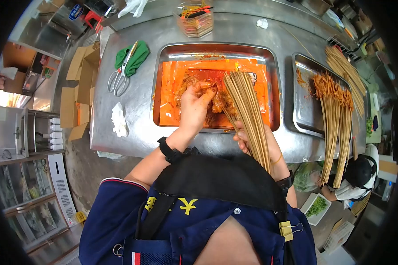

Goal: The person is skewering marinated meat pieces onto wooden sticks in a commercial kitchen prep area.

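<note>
A thick bundle of thin wooden sticks [247,110] slants over the right part of a metal tray [273,88]. My right hand [252,140] is wrapped round the bundle near the tray's front edge. Over the tray's middle, my left hand [198,106] is closed, its fingertips pinching a small reddish piece of food near a stick's tip. Beneath both hands lies an orange plastic bag [170,95] with red, oily food on it. Part of the food is hidden by my left hand and the sticks.
Scissors [119,79] and a green cloth [139,57] lie at left. A clear container [194,26] stands behind the tray. At right, a second tray [303,106] holds loaded skewers [331,115]. Another person [360,172] is at the lower right.
</note>
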A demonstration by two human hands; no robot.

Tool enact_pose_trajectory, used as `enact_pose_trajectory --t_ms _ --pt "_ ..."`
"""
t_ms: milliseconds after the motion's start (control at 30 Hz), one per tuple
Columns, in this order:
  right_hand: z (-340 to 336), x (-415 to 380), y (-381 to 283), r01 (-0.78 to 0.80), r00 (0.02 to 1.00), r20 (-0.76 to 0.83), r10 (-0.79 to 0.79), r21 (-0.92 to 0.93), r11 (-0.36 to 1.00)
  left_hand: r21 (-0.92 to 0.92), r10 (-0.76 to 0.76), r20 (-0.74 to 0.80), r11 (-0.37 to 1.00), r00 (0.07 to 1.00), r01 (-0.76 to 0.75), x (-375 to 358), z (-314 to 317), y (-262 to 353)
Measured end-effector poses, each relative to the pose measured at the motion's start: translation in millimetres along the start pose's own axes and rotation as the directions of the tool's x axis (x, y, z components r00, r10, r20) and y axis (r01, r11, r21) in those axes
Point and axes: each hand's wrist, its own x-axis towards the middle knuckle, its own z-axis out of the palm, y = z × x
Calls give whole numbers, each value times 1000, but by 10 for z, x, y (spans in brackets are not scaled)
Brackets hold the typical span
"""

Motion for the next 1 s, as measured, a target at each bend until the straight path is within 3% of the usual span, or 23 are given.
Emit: enact_pose_trajectory --t_ms 233,333,533,733,867,1000 --pt "1 3 -14 11 1000 12 -11 -8 1000 -193 -178 44 964 983 183 62 30 162" --pt "5 0 -17 18 1000 12 -18 -8 1000 -193 -263 16 946 965 261 85 2 176" --pt "-17 11 -2 32 999 34 -31 -24 999 -330 -474 86 816 876 474 116 -96 206" --pt "-18 6 2 28 999 33 -28 11 1000 -197 -543 197 793 816 576 42 -46 160" --pt "-25 -13 -12 28 1000 7 -28 31 999 -133 -411 107 897 906 422 45 -4 236" --pt "-16 -18 -6 19 1000 -13 -19 26 999 -151 -330 99 927 939 342 37 -19 235"
